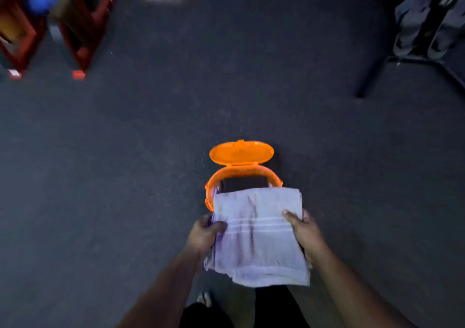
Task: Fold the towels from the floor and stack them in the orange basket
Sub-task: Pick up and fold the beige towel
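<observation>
From the head camera, looking forward and down, a folded towel [259,234] is held in the air between both hands, directly above the near side of the orange basket [219,181] and hiding that part of its opening. The towel is pale lavender, folded into a rough rectangle of several layers, with a band of three thin white stripes running across it at about the level of the hands; darker smudges or creases run lengthwise down its middle, and its lower edge is uneven, with loose layers showing at the bottom left corner. The left hand [205,234] grips the towel's left edge, thumb curled over the top face and the remaining fingers tucked under the cloth, out of sight. The right hand [303,232] grips the right edge the same way, thumb pressed on top near the stripes and fingers wrapped beneath. The basket stands on the dark speckled floor [125,164], its hinged oval lid [241,152] flipped open away from the person, and something dark lies inside against the far wall; a sliver of lavender cloth also shows inside at the left rim. A red metal frame [80,38] stands at the far left, blurred, and black stand legs [372,76] with dark bags sit at the far right.
</observation>
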`<state>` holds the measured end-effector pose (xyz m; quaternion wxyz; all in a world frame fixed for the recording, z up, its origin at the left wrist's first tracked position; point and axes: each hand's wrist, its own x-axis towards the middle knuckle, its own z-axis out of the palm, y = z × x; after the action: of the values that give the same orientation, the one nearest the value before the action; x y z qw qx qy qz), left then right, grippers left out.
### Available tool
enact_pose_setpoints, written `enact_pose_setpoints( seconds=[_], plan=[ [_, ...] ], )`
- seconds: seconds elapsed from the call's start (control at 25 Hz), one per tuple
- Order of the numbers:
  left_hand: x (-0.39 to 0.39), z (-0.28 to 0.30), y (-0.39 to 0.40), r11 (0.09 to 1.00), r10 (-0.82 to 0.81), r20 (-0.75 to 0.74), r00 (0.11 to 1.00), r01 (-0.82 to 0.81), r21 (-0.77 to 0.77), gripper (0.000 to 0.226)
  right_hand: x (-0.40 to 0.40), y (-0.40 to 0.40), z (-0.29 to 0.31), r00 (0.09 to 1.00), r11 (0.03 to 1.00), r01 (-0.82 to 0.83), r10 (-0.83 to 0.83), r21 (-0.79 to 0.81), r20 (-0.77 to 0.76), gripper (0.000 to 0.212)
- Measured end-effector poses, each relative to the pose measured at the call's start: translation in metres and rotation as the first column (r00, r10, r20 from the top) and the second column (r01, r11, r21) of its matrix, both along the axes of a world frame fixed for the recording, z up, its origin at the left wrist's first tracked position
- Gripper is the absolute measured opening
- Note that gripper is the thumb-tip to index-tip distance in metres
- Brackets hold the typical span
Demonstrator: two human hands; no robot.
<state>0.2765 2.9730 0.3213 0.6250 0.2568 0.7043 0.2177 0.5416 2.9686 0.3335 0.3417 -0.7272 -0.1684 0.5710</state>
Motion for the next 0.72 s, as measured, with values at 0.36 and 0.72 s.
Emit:
enact_pose_setpoints(
  seconds=[0.36, 0.72],
  plan=[
    [0.026, -0.263, 0.092, 0.986, 0.148, -0.097, 0.984, -0.154, -0.063, 0.03, 0.008, 0.109, -0.284, 0.943, 0.966, -0.253, 0.258, -0.051, 0.21, 0.029],
    [-0.009, -0.512, 0.113, 0.998, -0.046, -0.384, 0.922, 0.059, 0.021, 0.052, -0.005, 0.157, -0.522, 0.873, 0.942, -0.334, 0.313, -0.01, 0.375, 0.057]
  ],
)
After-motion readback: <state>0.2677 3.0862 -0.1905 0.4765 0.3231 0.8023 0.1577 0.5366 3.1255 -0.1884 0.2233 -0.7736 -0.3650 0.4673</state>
